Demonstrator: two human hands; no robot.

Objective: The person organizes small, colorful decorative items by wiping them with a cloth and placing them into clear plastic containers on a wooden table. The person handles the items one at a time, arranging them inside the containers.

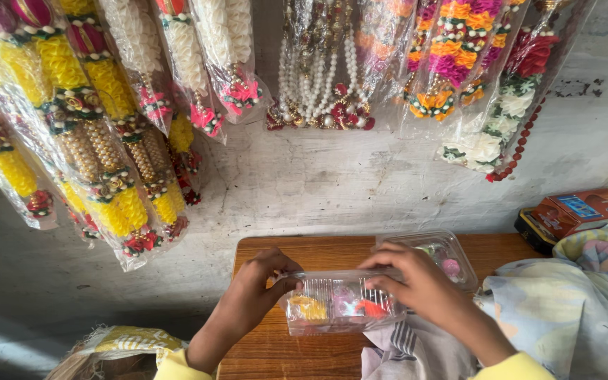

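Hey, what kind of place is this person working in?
Probably a small stall or workshop for decorative garlands. Wrapped flower garlands and a bead garland hang on a rough wall. At a small wooden table, both hands, left hand and right hand, hold a clear plastic box of colourful pieces.

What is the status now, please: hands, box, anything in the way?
Left hand grips clear plastic box at its left end. Right hand holds its top right. Second clear box just behind, striped cloth beneath.

Both forearms are bare; pale yellow sleeves end above the wrists. The left hand [258,281] and right hand [416,278] wear no rings.
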